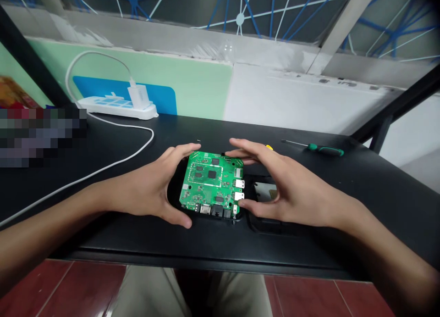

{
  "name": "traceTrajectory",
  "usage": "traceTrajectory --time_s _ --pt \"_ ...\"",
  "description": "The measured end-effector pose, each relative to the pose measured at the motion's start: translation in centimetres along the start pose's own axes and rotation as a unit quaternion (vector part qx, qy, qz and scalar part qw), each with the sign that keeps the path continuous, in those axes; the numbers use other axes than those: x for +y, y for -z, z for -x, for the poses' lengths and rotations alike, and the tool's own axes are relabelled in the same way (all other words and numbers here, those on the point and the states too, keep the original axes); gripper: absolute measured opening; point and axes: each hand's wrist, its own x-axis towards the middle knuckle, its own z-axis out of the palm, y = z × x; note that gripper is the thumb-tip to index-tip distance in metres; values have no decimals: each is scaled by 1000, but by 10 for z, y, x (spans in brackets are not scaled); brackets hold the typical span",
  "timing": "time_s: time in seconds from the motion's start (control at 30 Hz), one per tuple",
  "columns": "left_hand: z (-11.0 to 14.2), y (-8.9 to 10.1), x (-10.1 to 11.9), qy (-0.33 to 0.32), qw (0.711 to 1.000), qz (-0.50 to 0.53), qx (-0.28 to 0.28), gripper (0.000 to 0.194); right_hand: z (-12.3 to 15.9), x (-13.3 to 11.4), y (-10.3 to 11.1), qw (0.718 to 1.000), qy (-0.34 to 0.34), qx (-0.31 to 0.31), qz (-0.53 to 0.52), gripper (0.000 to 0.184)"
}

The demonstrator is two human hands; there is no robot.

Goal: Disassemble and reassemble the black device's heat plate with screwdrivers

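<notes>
A green circuit board [213, 181] with chips and metal ports lies in a black case shell [175, 193] on the black table [309, 243]. My left hand [154, 188] curls round the left side of the shell, thumb at the near corner, fingers at the far edge. My right hand [285, 184] grips the right side, fingers over the far edge, thumb by the USB ports. A second black case part [264, 216] with a pale label lies under my right palm.
A green-handled screwdriver [319, 148] lies at the back right of the table. A white power strip [117, 107] with a charger plugged in sits at the back left, and its white cable [103, 168] runs across the table's left. A yellow bit [269, 147] shows behind my right hand.
</notes>
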Motion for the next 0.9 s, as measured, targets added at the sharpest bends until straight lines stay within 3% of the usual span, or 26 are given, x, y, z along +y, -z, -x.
traceTrajectory --time_s 0.53,0.9 --pt "-2 3 6 -33 999 17 2 113 -2 -1 4 998 -39 -27 -31 96" --pt "-4 4 8 -25 999 -16 -14 106 -5 3 -5 999 -29 -27 14 75"
